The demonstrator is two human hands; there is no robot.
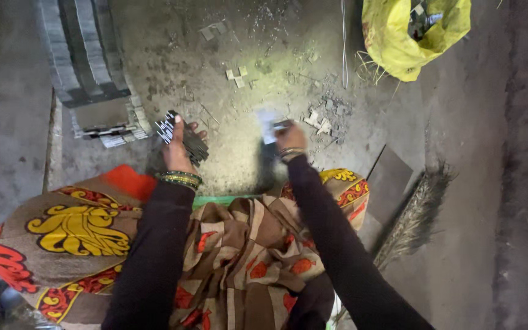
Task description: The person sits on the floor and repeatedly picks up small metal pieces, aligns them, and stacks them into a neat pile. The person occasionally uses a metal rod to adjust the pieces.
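My left hand (178, 146) grips a fanned bundle of thin dark strips (181, 135) with pale ends, held just above the concrete floor. My right hand (289, 139) is blurred and pinches a small pale flat piece (269, 125) between its fingers. Both arms wear dark sleeves, and bangles circle each wrist. The hands are about a forearm's width apart, over a brightly lit patch of floor. My knees below them are covered in patterned brown, yellow and red cloth.
A tall grey stack of flat sheets (87, 67) leans at the upper left. A yellow bag (410, 33) with scraps sits at the upper right. Small offcuts (322, 119) litter the floor. A broom (414, 214) and a dark flat panel (389, 183) lie to the right.
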